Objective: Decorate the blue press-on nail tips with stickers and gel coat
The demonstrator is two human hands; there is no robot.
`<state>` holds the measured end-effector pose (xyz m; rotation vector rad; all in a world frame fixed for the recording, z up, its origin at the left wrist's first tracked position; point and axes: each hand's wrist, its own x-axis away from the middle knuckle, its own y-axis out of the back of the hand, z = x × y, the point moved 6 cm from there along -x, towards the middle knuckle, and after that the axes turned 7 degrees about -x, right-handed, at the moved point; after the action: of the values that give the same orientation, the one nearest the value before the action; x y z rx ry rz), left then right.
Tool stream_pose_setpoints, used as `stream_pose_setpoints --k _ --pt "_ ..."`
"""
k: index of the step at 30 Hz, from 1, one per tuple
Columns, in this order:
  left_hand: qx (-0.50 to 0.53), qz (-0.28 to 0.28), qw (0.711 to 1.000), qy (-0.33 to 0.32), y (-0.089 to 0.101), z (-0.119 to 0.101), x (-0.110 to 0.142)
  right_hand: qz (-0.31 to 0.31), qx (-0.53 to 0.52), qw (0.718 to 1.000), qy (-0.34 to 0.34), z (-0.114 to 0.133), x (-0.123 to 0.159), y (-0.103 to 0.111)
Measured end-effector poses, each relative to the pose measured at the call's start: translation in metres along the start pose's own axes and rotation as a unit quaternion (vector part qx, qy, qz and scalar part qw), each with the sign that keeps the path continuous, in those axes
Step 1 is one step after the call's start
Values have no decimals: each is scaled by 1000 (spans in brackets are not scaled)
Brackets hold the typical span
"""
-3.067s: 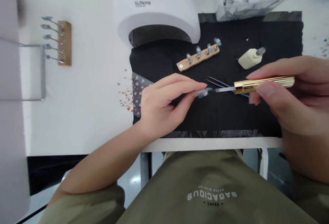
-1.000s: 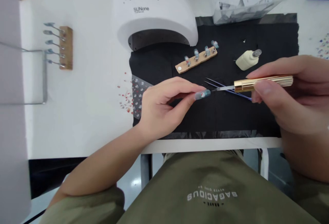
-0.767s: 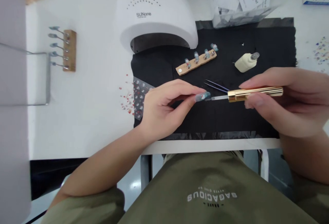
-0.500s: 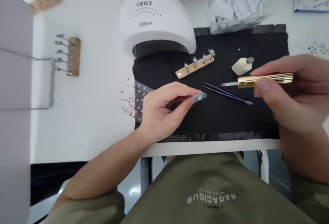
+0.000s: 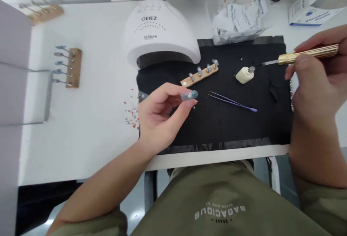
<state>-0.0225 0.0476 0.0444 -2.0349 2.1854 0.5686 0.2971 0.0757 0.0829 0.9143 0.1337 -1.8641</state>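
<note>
Between the thumb and fingers of my left hand (image 5: 162,115) is a press-on nail (image 5: 189,95), blue-grey with a small white and red decoration. My right hand (image 5: 320,73) grips a nail brush (image 5: 309,54) by its gold ribbed handle. The brush's dark tip points left, close to the mouth of a cream bottle (image 5: 244,75) that stands tilted in view. Purple tweezers (image 5: 233,102) lie on the black mat (image 5: 217,129) between my hands. Beyond my left hand, a wooden strip (image 5: 199,77) carries several decorated nails on small stands.
A white nail lamp (image 5: 162,30) stands at the back. Right of it is a clear container (image 5: 235,39) of alcohol pad packets, then a box (image 5: 311,10). Another wooden holder (image 5: 73,68) with nails sits at left. Red and white bits (image 5: 132,116) are scattered beside the mat.
My right hand has moved right and away from me with the brush, its tip now by the bottle. My left hand has drawn left and turned the nail. The view has shifted slightly.
</note>
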Motion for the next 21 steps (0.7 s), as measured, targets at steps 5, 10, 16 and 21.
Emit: stream_pose_setpoints --k 5,10,16,21 --pt "-26 22 999 12 -1 -1 2 27 21 999 21 4 -3 -10" --pt "-38 45 998 -14 -4 -3 1 26 39 999 19 1 0 -9" --pt "-52 60 997 -19 -8 -4 0 77 79 992 59 5 1 -11" --pt "-58 70 996 -24 -11 -5 1 125 87 987 54 6 6 -18"
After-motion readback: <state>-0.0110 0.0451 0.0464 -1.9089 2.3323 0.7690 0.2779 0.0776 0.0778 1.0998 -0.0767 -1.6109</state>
